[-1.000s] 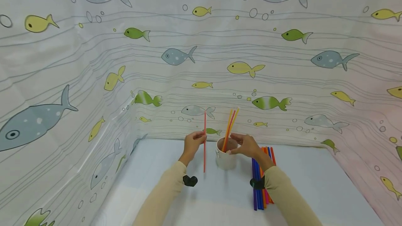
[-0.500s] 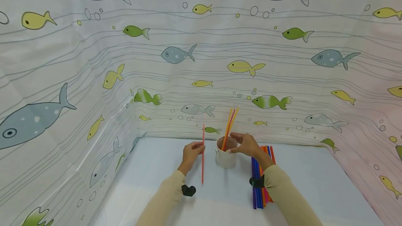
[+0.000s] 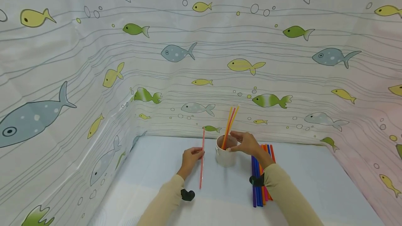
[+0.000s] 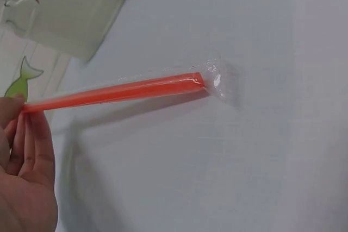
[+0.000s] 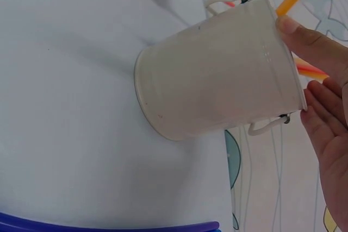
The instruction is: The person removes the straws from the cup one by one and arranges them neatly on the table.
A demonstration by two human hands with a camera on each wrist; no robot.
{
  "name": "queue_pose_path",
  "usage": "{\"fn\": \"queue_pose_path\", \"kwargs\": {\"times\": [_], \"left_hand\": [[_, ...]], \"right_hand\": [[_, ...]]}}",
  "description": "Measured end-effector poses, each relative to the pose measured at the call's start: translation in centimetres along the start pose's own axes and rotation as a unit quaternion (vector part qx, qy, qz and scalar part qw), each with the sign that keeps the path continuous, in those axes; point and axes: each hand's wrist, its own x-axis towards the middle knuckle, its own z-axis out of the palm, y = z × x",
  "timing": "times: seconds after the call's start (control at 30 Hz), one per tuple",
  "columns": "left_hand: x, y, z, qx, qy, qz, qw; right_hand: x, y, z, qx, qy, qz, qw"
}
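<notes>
My left hand (image 3: 190, 160) pinches a red-orange drinking straw (image 3: 202, 166) upright, slightly tilted, left of the bucket. Clear plastic wrapper (image 4: 217, 80) covers its lower end in the left wrist view, where the tip sits above the white table. A small cream metal bucket (image 3: 225, 158) stands on the table, with several yellow, orange and red straws (image 3: 227, 132) leaning inside. Across the bucket's rim lies my right hand (image 3: 247, 145), holding it with the thumb on one side and fingers on the other. Two small side handles show on the bucket (image 5: 212, 74) in the right wrist view.
Beside the right forearm, several blue, purple, orange, pink and red straws (image 3: 258, 184) lie side by side, partly hidden by the arm. A fish-patterned curtain (image 3: 201, 51) closes off the back and sides of the white table (image 3: 150, 170).
The left hand has lowered the straw and tilted it slightly, its bottom end shifting left and nearer to me. The right hand has stayed at the bucket's rim.
</notes>
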Motion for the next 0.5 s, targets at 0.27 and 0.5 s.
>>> {"fn": "queue_pose_path", "kwargs": {"times": [0.27,0.5], "left_hand": [[0.2,-2.1,0.0,0.011,0.009,-0.003,0.9999],[-0.1,-2.4,-0.1,0.027,0.022,-0.008,0.9994]], "right_hand": [[0.0,0.2,0.1,-0.001,-0.003,0.0,1.0],[0.0,0.2,0.1,0.004,-0.004,-0.001,1.0]]}}
